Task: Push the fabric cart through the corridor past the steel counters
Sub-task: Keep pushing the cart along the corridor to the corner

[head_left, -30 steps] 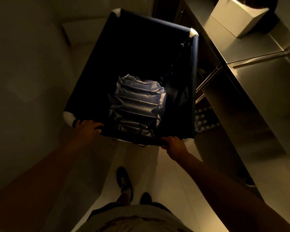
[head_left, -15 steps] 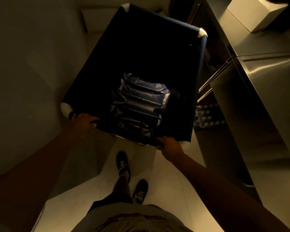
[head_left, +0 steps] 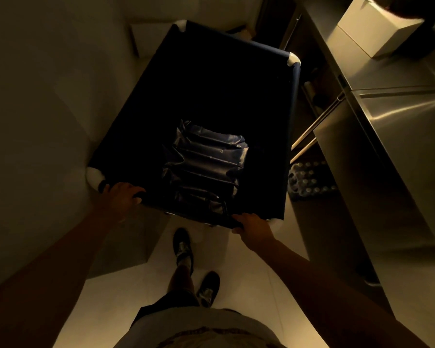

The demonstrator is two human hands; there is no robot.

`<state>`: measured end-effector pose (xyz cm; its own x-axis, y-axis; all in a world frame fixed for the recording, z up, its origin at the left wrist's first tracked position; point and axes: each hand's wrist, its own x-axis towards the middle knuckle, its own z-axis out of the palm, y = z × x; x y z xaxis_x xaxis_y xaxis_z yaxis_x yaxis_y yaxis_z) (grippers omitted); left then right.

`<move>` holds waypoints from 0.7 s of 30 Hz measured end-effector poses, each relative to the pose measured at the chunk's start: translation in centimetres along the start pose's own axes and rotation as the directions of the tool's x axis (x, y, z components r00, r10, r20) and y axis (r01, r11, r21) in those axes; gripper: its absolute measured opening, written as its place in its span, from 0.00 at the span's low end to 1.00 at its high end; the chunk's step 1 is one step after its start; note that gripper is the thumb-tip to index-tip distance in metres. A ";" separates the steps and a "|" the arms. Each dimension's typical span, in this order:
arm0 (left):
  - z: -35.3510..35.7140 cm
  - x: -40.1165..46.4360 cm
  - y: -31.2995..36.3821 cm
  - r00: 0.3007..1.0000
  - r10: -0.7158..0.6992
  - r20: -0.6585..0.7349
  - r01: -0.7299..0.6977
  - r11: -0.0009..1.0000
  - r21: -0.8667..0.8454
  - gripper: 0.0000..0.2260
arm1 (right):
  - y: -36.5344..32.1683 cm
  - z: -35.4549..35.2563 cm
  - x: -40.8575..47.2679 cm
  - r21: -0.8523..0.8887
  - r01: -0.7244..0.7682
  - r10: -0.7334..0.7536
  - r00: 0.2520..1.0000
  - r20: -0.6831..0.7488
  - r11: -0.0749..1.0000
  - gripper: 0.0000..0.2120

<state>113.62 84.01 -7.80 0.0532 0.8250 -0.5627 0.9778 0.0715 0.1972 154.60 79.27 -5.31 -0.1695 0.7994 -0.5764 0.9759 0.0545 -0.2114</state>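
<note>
A dark blue fabric cart [head_left: 293, 116] with white corner caps fills the middle of the view, seen from above. A crumpled shiny dark bag [head_left: 206, 162] lies at its bottom. My left hand [head_left: 119, 197] grips the near rail by the left corner. My right hand [head_left: 253, 227] grips the same rail near the right corner. Steel counters [head_left: 399, 116] run along the right side, close to the cart's right rail.
A pale wall [head_left: 35, 109] borders the left. A white box [head_left: 372, 28] sits on the far counter. A pack of bottles [head_left: 309, 182] lies on the floor under the counter. My feet [head_left: 183, 247] stand on light floor tiles behind the cart.
The cart has rolled forward along the counters and turned slightly so its far end points more to the left. My feet have stepped after it. Both hands keep their grip.
</note>
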 end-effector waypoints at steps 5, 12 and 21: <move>0.5 -0.4 0.5 0.999 -0.035 0.040 0.032 0.997 0.076 0.21 | 0.5 -0.6 0.3 -0.030 0.017 -0.017 1.000 0.008 0.999 0.24; 1.9 -1.6 2.2 0.996 -0.083 -0.020 0.084 0.995 0.053 0.21 | 1.9 -1.5 0.6 -0.089 0.012 -0.016 0.999 -0.038 0.996 0.22; 4.2 -3.7 3.7 0.984 -0.161 -0.078 0.161 0.987 -0.016 0.20 | 2.9 -3.1 1.7 -0.157 0.010 -0.026 0.995 -0.097 0.988 0.21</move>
<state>117.89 78.86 -8.41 -0.1214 0.8438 -0.5227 0.9702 0.2122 0.1173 157.55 82.65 -4.51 -0.1802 0.8522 -0.4911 0.9836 0.1556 -0.0910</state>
